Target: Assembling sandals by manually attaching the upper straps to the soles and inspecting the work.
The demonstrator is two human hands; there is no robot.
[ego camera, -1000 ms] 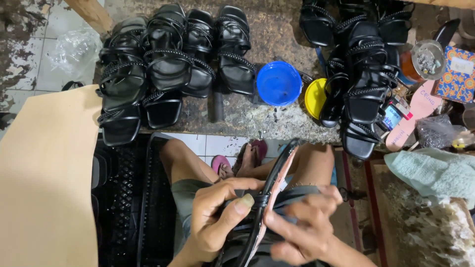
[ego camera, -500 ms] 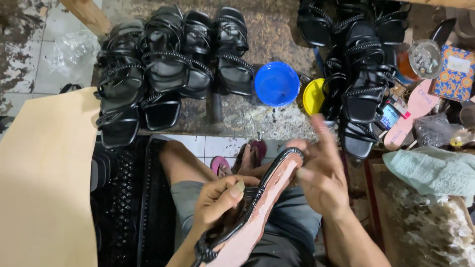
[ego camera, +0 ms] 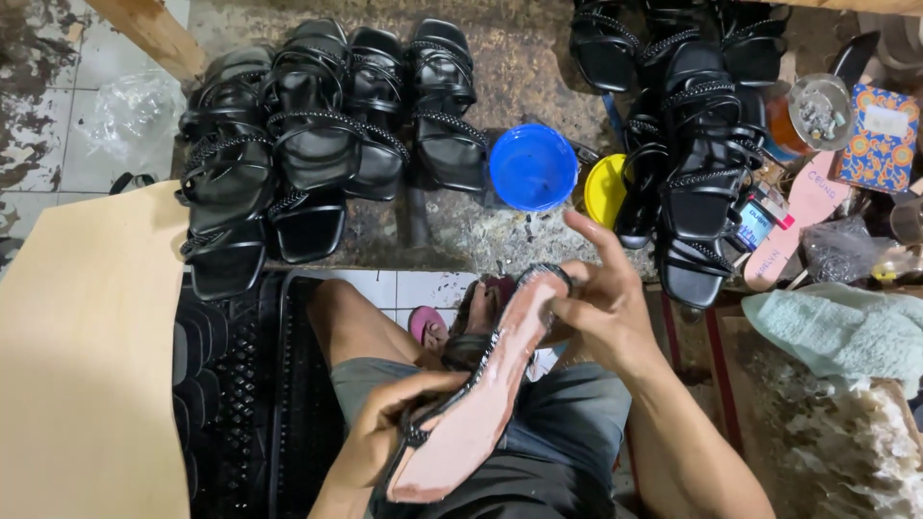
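1. The unfinished sandal [ego camera: 471,404] lies sole-up over the person's lap, its pinkish underside facing the camera, toe end pointing toward the bench [ego camera: 461,231].
2. The left hand [ego camera: 385,432] is closed around the heel end, fingers curled under the edge and onto the black straps.
3. The right hand [ego camera: 601,308] steadies the toe end; thumb and lower fingers press the edge while the index finger sticks out straight, so the hand is about half open.
4. To do this well, keep the sole braced on the thigh and press along the rim evenly.
5. Half a second ago the right hand was lifted off the sandal with fingers spread; now it is back on the toe.
6. Possibly glue sits in the blue bowl [ego camera: 534,166]; I cannot tell.
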